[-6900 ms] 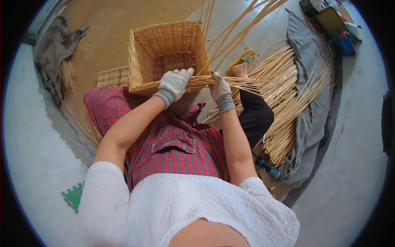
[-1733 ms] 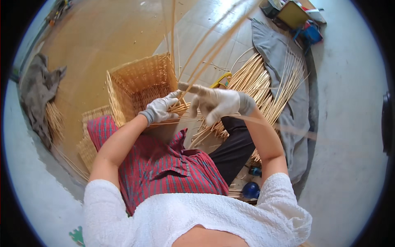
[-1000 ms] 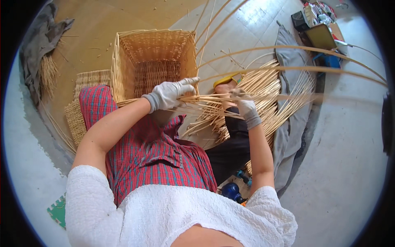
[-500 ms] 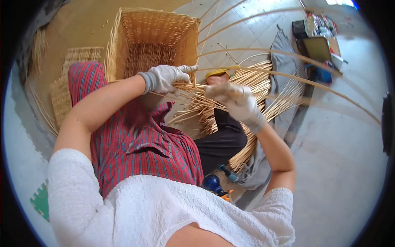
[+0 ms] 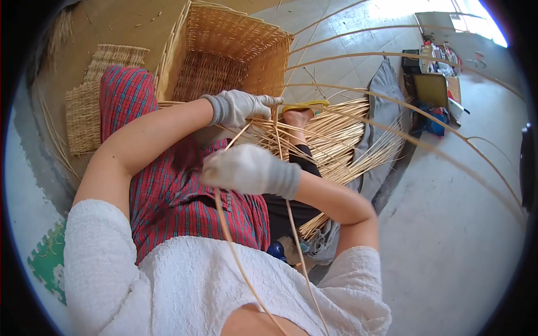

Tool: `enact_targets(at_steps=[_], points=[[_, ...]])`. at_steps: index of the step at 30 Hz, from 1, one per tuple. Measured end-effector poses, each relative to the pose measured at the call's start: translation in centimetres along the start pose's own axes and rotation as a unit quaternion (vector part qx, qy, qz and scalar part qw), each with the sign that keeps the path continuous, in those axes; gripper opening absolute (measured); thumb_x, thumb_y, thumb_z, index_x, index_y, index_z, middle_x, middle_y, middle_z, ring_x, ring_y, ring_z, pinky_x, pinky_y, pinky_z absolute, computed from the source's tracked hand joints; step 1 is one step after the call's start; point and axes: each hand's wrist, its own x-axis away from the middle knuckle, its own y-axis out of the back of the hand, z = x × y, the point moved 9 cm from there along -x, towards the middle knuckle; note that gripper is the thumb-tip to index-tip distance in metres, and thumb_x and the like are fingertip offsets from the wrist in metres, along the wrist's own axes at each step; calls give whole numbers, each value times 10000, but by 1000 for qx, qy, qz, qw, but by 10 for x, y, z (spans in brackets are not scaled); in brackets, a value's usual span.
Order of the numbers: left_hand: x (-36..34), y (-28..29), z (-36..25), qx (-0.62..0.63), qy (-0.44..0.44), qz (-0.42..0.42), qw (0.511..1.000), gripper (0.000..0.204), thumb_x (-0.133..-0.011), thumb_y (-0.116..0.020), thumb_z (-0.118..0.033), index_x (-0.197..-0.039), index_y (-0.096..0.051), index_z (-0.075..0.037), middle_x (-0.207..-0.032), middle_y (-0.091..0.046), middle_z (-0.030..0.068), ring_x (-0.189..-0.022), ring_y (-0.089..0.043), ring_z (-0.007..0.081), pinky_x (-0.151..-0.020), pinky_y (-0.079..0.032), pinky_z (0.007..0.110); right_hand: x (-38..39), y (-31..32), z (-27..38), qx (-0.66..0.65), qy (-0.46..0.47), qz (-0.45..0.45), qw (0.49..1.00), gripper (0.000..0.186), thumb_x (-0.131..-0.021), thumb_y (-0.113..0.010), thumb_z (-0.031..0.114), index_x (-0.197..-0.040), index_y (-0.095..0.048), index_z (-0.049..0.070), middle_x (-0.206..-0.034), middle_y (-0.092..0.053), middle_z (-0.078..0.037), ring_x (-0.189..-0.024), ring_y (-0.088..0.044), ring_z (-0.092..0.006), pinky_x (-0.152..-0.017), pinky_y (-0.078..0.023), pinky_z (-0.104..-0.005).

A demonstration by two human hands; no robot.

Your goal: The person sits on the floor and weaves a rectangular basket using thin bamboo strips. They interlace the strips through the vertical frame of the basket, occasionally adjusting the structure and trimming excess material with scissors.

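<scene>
wicker basket (image 5: 266, 64): just beyond the left hand (image 5: 236, 109), near rim level with it
floor (image 5: 448, 224): stretches right of both hands, long canes (image 5: 386, 101) arching over
left grip: clamped at the rim's right corner, forefinger outstretched
right hand (image 5: 241, 169): blurred, nearer the body, curled round a cane (image 5: 228, 232)

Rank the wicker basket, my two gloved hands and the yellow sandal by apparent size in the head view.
1. Wicker basket
2. Right hand and left hand: unranked; right looks larger, perhaps just from nearness
3. Yellow sandal
</scene>
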Motion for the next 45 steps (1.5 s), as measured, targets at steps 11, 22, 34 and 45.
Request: enact_targets(at_steps=[11,22,34,45], points=[[-2,16,-20,-40,88,36,995,517,-715,-759,-78,-1218,-659,-143,-1620,-301,124,-1216,-596,357,-1003,-511,396,289,-34,-202,-466,-270,-650,536,279,-1025,-558,204,-1256,-598,51,-1147,-687,-90,-1082,-676,-243,-866,-610,-343],[-3,18,-21,-41,76,2,996,663,-685,-817,-62,-1289,-627,-261,-1614,-316,44,-1382,-461,291,-1089,-473,371,277,-40,-215,-571,-255,-596,504,249,-1010,-600,237,-1221,-591,104,-1097,-704,-32,-1063,-682,-218,-861,-597,-354],[-6,16,-20,-78,118,30,989,669,-690,-826,-108,-1297,-644,-320,-1597,-346,41,-1345,-500,281,-1075,-488,367,252,29,-170,-340,-302,-508,732,279,-990,-575,47,-1262,-614,100,-1167,-697,-125,-1055,-688,-253,-931,-568,-369],[3,3,-10,-137,176,80,972,552,-748,-727,-210,-1270,-660,-377,-1410,-531,16,-1024,-682,298,-878,-571,401,74,87,-154,229,-269,-237,905,612,-856,-715,236,-1427,-510,312,-1037,-675,-129,-773,-684,-332,-707,-564,-417]])
